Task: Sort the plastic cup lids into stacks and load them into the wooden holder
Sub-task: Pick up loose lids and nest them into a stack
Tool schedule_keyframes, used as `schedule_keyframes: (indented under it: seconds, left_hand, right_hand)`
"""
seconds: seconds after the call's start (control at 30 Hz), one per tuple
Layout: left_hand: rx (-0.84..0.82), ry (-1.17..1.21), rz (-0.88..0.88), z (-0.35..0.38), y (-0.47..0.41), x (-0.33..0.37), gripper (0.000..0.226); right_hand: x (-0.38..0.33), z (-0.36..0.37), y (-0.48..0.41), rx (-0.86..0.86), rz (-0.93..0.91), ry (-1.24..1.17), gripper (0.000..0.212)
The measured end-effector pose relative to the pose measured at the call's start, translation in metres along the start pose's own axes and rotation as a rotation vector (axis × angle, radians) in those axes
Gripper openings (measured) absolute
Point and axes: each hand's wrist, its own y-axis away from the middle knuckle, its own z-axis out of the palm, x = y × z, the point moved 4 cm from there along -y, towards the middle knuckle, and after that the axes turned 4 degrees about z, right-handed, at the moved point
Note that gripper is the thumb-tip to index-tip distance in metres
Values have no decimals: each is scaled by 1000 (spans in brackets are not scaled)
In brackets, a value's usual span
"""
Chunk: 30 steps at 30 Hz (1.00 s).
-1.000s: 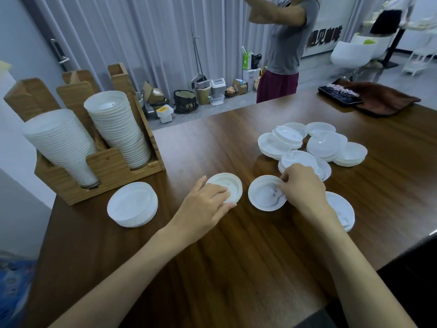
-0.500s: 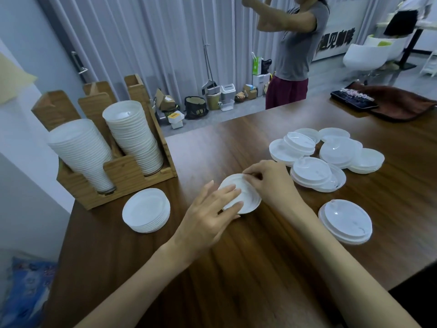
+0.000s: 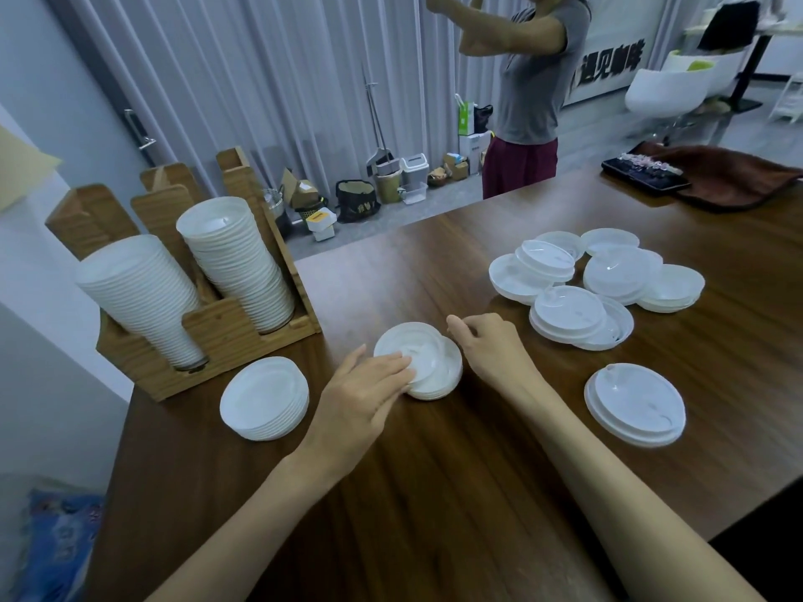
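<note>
On my feed, a dark wooden table (image 3: 434, 493) fills the frame. At centre, a short stack of white lids (image 3: 439, 371) lies flat, faces up, the top lid slid slightly towards the upper left. The left hand (image 3: 365, 393) rests on it, fingers (image 3: 391, 367) straight and slightly apart, pressing the top lid. The right hand (image 3: 491, 349) sits just beside the stack's right rim with its fingers curled under. I cannot tell whether it pinches the rim.

At left stands the wooden holder (image 3: 226, 336). Two tall lid stacks (image 3: 234, 262) sit in its slots, their long axes leaning towards the upper left. A low stack (image 3: 265, 397) lies flat in front of the holder. Loose lids (image 3: 608, 275) overlap at upper right, and another flat stack (image 3: 634, 404) sits at right.
</note>
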Motion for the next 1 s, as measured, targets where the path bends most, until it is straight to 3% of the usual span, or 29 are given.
schedule_keyframes:
  seconds: [0.2, 0.47, 0.67, 0.8, 0.9, 1.0]
  left_hand:
    - [-39, -19, 63, 12, -5, 5, 26]
    - [-113, -82, 95, 18, -9, 6, 29]
    - [-122, -116, 151, 21, -8, 4, 25]
    - [-138, -157, 186, 18, -11, 9, 22]
    - [-162, -145, 151, 14, -10, 10, 34]
    - [-23, 33, 7, -2, -12, 4, 31]
  right_hand:
    - [0, -1, -1, -27, 28, -46, 63]
    - [2, 6, 0, -64, 17, 11, 54]
    - [5, 12, 0, -115, 14, 96, 26]
    - [4, 12, 0, -80, 12, 112, 19]
    - [-4, 12, 1, -50, -16, 54, 21]
    - [-17, 13, 0, -64, -34, 2, 20]
